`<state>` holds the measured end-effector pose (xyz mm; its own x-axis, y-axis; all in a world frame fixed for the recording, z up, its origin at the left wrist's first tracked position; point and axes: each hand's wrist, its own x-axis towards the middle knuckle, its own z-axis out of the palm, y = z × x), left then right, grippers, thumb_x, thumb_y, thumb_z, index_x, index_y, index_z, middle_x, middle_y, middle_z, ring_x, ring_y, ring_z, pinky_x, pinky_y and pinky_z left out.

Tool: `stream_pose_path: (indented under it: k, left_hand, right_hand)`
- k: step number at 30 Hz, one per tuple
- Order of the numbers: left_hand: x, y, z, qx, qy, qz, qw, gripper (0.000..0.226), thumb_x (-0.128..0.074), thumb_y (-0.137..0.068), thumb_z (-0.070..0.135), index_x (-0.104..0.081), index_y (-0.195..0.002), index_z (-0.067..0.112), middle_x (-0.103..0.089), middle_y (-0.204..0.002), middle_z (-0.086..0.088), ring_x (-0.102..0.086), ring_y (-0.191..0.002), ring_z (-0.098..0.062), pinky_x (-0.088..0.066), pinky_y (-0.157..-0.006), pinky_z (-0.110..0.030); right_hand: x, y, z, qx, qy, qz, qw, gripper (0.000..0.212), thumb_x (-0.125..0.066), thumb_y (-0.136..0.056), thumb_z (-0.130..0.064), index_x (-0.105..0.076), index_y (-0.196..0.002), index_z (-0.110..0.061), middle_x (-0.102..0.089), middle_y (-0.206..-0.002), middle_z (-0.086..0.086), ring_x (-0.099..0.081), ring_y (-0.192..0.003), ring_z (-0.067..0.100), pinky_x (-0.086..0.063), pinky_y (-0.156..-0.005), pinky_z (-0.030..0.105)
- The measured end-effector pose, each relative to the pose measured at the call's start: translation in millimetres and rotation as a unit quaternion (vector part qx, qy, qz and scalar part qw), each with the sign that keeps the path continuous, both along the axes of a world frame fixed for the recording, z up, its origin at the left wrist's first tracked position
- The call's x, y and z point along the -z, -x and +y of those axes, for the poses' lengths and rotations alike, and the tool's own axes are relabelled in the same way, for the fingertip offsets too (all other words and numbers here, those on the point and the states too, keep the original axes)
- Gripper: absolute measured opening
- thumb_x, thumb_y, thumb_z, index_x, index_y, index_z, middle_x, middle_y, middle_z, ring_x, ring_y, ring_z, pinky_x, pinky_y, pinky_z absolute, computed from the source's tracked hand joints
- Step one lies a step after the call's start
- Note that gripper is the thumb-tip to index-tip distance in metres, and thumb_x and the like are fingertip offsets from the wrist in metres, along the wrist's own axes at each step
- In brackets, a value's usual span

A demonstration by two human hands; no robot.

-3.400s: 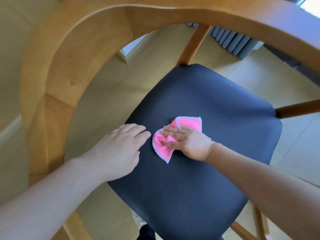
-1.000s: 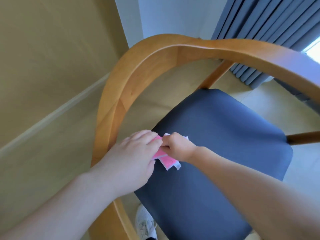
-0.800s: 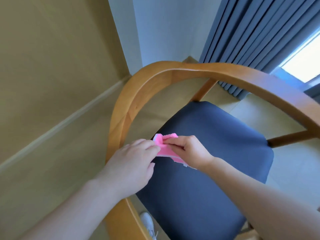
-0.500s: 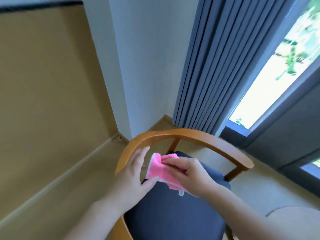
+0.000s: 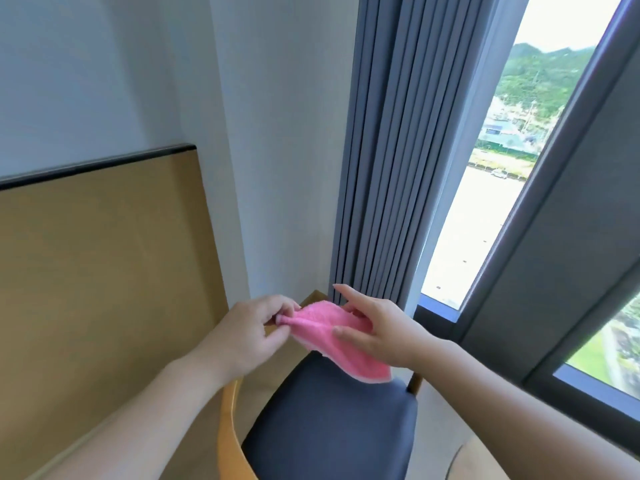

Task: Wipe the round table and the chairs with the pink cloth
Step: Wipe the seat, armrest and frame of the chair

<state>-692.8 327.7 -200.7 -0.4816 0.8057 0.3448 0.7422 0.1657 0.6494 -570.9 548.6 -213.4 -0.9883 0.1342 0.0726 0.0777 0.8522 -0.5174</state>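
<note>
Both hands up with the pink cloth, held in the air above the chair seat.

Big window (image 5: 491, 188) on the right, grey curtain (image 5: 388, 150) hanging in the corner beside it, tan wall panel (image 5: 104, 271) on the left. Below, the wooden chair (image 5: 227, 427) with its dark blue seat (image 5: 329, 420). Over that seat, the left hand (image 5: 249, 336) pinches one bunched corner of the pink cloth (image 5: 332, 336) between thumb and fingertips, while the right hand (image 5: 379, 336) holds the other side, thumb laid on top, index finger sticking out straight. A pale curved edge at the bottom right corner is too cropped to identify.
</note>
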Motion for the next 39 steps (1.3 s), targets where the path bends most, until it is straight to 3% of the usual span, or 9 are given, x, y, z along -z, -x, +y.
stream_pose_path:
  k: [3, 5, 7, 10, 15, 23, 27, 32, 39]
  left_hand:
    - [6, -45, -13, -0.022, 0.013, -0.043, 0.999, 0.008, -0.065, -0.081, 0.038, -0.058, -0.084, 0.042, -0.064, -0.097, 0.022, -0.062, -0.087, -0.004, -0.047, -0.071, -0.013]
    - [15, -74, -19, -0.048, 0.026, -0.059, 0.997, 0.006, -0.059, -0.084, 0.046, -0.06, -0.087, 0.041, -0.064, -0.092, 0.019, -0.062, -0.085, -0.007, -0.051, -0.073, -0.022]
    - [24, -100, -23, -0.079, 0.031, -0.05, 0.995, 0.009, -0.059, -0.09, 0.033, -0.061, -0.088, 0.041, -0.063, -0.088, 0.022, -0.061, -0.082, -0.005, -0.048, -0.07, -0.02]
    - [30, -136, -27, -0.108, 0.056, -0.064, 0.991, 0.022, -0.061, -0.089, 0.017, -0.061, -0.094, 0.038, -0.063, -0.087, 0.021, -0.063, -0.083, -0.006, -0.052, -0.072, -0.023]
    - [23, -172, -36, -0.158, 0.062, -0.133, 0.976, 0.006, -0.058, -0.091, 0.031, -0.058, -0.088, 0.035, -0.067, -0.082, 0.009, -0.063, -0.073, -0.007, -0.053, -0.069, -0.028]
    - [33, -176, -29, -0.124, -0.057, -0.546, 0.826, 0.044, -0.072, -0.083, 0.012, -0.051, -0.122, 0.019, -0.059, -0.124, -0.002, -0.065, -0.105, -0.016, -0.055, -0.077, -0.026]
    - [63, -165, -33, -0.157, -0.03, -0.472, 0.867, 0.026, -0.068, -0.088, 0.018, -0.061, -0.113, 0.022, -0.069, -0.109, 0.001, -0.064, -0.104, -0.014, -0.052, -0.09, -0.031]
    - [123, -160, -64, -0.215, 0.021, -0.355, 0.909, 0.025, -0.065, -0.087, 0.01, -0.061, -0.107, 0.025, -0.065, -0.1, 0.01, -0.064, -0.092, -0.003, -0.048, -0.069, -0.012]
    - [214, -194, -89, -0.167, 0.175, -0.284, 0.928, 0.018, -0.064, -0.084, 0.008, -0.061, -0.09, 0.025, -0.059, -0.08, 0.015, -0.057, -0.071, -0.001, -0.04, -0.061, -0.01]
  right_hand:
    - [5, -38, 6, 0.04, 0.052, 0.047, 0.997, 0.032, -0.041, -0.096, -0.05, -0.047, -0.124, -0.037, -0.068, -0.103, -0.002, -0.061, -0.091, 0.013, -0.053, -0.081, 0.031]
    - [10, -65, 10, 0.071, 0.064, 0.087, 0.992, 0.02, -0.047, -0.098, -0.033, -0.06, -0.112, -0.029, -0.069, -0.095, -0.005, -0.061, -0.089, 0.008, -0.05, -0.076, 0.016]
    - [15, -86, 14, 0.088, 0.074, 0.117, 0.986, 0.022, -0.056, -0.094, -0.015, -0.068, -0.111, -0.022, -0.066, -0.095, -0.018, -0.057, -0.091, -0.01, -0.042, -0.077, 0.002]
    - [8, -110, 15, 0.106, 0.125, 0.124, 0.979, 0.03, -0.057, -0.09, -0.004, -0.071, -0.111, -0.02, -0.064, -0.103, -0.019, -0.058, -0.094, -0.011, -0.044, -0.085, 0.005]
    - [-21, -126, 3, 0.051, 0.112, 0.125, 0.984, 0.031, -0.054, -0.089, -0.001, -0.072, -0.109, -0.017, -0.063, -0.099, -0.016, -0.054, -0.087, -0.02, -0.038, -0.079, -0.003]
    - [-51, -132, -36, -0.003, 0.155, 0.203, 0.967, 0.03, -0.06, -0.085, 0.005, -0.073, -0.1, -0.017, -0.067, -0.092, -0.023, -0.064, -0.091, -0.007, -0.045, -0.086, 0.006]
    - [-22, -128, -47, 0.015, 0.088, 0.155, 0.984, 0.029, -0.058, -0.086, 0.004, -0.073, -0.102, -0.015, -0.067, -0.095, -0.015, -0.063, -0.093, 0.001, -0.046, -0.088, 0.01]
    - [57, -135, -58, 0.06, 0.007, 0.05, 0.997, 0.033, -0.058, -0.082, 0.008, -0.073, -0.103, -0.012, -0.066, -0.106, -0.004, -0.059, -0.097, 0.012, -0.049, -0.09, 0.026]
    - [163, -154, -73, 0.067, -0.02, -0.144, 0.987, 0.035, -0.054, -0.08, 0.008, -0.073, -0.101, -0.011, -0.069, -0.102, 0.003, -0.062, -0.096, 0.019, -0.047, -0.086, 0.023]
